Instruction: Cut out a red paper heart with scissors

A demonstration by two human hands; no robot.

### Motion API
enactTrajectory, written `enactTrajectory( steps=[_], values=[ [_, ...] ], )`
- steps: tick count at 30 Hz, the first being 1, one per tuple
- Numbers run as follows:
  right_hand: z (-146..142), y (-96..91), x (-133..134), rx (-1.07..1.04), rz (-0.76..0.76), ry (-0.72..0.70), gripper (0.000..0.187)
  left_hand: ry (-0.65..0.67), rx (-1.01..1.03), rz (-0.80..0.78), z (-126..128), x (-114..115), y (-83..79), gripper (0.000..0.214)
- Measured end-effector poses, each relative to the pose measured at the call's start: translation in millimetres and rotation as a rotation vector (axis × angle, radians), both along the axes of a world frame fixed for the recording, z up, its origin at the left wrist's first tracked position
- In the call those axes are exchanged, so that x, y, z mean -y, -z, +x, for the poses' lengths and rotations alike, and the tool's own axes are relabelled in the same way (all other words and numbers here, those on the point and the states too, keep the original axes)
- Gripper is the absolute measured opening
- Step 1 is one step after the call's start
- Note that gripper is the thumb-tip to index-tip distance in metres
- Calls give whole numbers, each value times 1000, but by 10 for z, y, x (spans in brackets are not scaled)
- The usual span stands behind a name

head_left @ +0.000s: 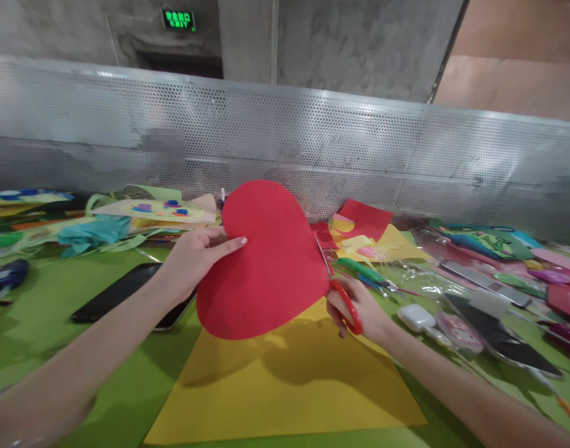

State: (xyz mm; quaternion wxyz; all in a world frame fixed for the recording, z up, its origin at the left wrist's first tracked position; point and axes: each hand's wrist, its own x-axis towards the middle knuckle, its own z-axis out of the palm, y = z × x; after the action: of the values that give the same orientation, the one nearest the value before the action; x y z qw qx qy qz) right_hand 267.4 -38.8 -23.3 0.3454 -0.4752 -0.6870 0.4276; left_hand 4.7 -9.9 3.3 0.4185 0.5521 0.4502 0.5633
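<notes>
So the red paper (266, 261) is up in the air, not lying on the green tabletop (130, 386). It hangs above a yellow sheet (289, 398) that sits toward the near edge, mid-width; that edge itself is out of frame.

The relation that matters is paper vs. scissors (356, 323). From the right hand (366, 311) the paper lies straight off to the left, with its pointed end right beside the knuckles. Its axis runs from that point across to the left hand (198, 252), leaning up a bit toward the far left corner. The visible blade runs along the paper's right border, aimed at the far edge. Can't tell if the blades are apart or together. The right hand is nearer the pointed end, the left is at the opposite side.

Grip check: left has the paper pinched, thumb on the front, fingers hidden behind. Right is closed around the scissors' red handles.

Looks-wise, it's a flat, plain red piece, kinda heart-like: two rounded lobes and one point, smooth curved outline, no marks I can see. Any notch between the lobes is covered by the left hand.
</notes>
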Motion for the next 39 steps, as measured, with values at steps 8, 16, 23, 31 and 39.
enactTrajectory(
  steps=[8,16,23,31,39],
  values=[
    [-5,10,-3,-25,-40,11,13,-15,-19,13,-8,-13,11,27],
    [9,35,-19,-22,-36,16,16,5,-11,26,-14,-10,6,27],
    [13,54,-26,-22,-16,18,14,8,-12,16,1,0,-4,28],
    [72,91,-114,-205,37,106,27,65,-128,-42,-47,-28,6,28],
    [175,204,-321,-445,58,265,35,222,-342,-70,-5,20,32,26]
  ],
)
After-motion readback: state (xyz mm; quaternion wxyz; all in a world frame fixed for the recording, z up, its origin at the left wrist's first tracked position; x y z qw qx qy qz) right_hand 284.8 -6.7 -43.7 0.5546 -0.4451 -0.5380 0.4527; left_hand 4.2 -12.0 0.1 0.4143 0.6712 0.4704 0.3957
